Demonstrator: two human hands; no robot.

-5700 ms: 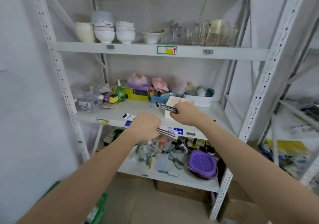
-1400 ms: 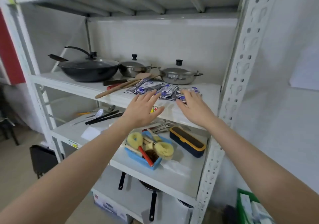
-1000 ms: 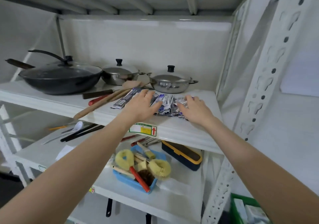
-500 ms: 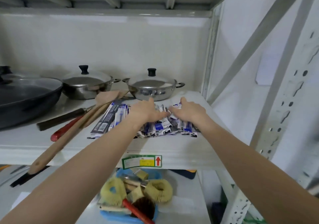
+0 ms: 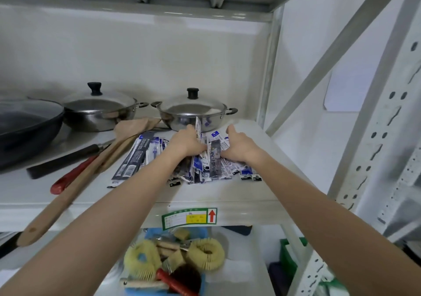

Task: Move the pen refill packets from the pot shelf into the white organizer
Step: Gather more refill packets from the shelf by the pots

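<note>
A heap of blue-and-white pen refill packets (image 5: pixel 205 165) lies on the white pot shelf (image 5: pixel 216 195), in front of the right steel pot. My left hand (image 5: pixel 185 143) grips the heap from its left side, and one packet stands upright between its fingers. My right hand (image 5: pixel 237 145) presses against the heap from the right, fingers curled over the packets. A few more packets (image 5: pixel 136 159) lie flat to the left, apart from both hands. The white organizer is not in view.
Two lidded steel pots (image 5: pixel 193 113) (image 5: pixel 98 108) and a black wok (image 5: pixel 25 124) stand at the back of the shelf. Wooden spatulas (image 5: pixel 91 168) and a red-handled tool (image 5: pixel 73 175) lie at left. A blue tray of brushes (image 5: pixel 173 263) sits on the shelf below. A slanted brace (image 5: pixel 330 51) crosses at right.
I came from another rack to the pot shelf. Over the last second both hands reached in and closed on the packet heap from either side, squeezing it together; one packet now stands up.
</note>
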